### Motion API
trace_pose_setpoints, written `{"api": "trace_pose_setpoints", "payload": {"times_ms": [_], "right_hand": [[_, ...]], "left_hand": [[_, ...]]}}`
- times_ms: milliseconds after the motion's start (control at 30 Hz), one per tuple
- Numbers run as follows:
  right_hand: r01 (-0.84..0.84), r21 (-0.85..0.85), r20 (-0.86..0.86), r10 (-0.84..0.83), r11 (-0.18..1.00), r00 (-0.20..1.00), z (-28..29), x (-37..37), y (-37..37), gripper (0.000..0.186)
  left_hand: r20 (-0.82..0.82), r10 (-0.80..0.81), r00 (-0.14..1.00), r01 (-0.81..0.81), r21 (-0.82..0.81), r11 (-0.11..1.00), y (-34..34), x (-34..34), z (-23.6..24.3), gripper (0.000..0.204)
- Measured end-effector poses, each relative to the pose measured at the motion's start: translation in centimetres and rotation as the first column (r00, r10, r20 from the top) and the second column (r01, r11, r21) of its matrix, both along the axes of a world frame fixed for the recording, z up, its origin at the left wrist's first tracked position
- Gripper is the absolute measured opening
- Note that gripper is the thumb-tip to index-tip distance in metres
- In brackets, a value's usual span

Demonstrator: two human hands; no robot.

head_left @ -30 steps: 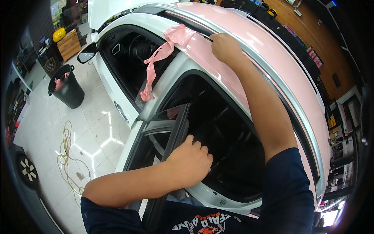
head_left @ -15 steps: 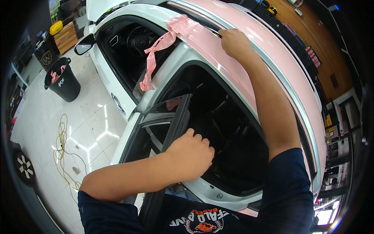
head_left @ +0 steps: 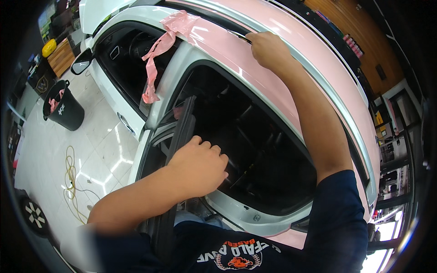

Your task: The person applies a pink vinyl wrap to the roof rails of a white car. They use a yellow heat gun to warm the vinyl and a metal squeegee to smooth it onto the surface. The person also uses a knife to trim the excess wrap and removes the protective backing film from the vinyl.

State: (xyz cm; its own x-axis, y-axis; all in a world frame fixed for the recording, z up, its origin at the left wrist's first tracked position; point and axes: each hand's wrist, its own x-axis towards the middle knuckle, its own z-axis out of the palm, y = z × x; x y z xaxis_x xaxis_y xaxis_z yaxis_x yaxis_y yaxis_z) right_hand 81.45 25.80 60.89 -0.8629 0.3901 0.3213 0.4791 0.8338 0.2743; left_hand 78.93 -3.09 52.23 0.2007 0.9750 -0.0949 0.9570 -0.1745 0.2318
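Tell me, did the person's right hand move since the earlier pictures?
Yes. The right hand has moved toward the rear of the pink-and-white car, farther from the white B-pillar.

Bright floor (head_left: 101,146) glare, dark corners

2 vehs (head_left: 114,95), 1 side mirr (head_left: 82,62) & 1 blk bin (head_left: 66,111) show.

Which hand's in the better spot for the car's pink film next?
Probably the right hand: it holds a thin tool at the pink film. The left hand is lower, by the door frame.
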Motion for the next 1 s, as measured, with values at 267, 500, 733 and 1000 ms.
{"api": "trace_pose_setpoints", "payload": {"times_ms": [267,500,733,1000], "right_hand": [[0.020,-0.009,0.011,-0.020,1.000,1.000,0.0,4.5,0.0,0.032],[-0.030,0.031,-0.020,0.031,0.999,0.999,-0.4,7.9,0.2,0.028],[0.003,0.021,-0.006,-0.003,1.000,1.000,-0.3,11.5,-0.2,0.026],[0.062,0.029,0.003,-0.062,0.998,0.998,-0.3,15.5,-1.0,0.027]], "left_hand": [[-0.022,0.025,0.999,-0.025,-0.005,1.000,0.6,0.4,0.3,0.034],[-0.024,0.041,0.999,-0.041,0.005,0.999,1.0,0.5,0.2,0.034],[-0.016,0.037,0.999,-0.037,0.034,0.999,1.2,0.7,0.2,0.034],[-0.037,0.033,0.999,-0.031,0.045,0.999,1.3,1.0,0.3,0.033]]}}
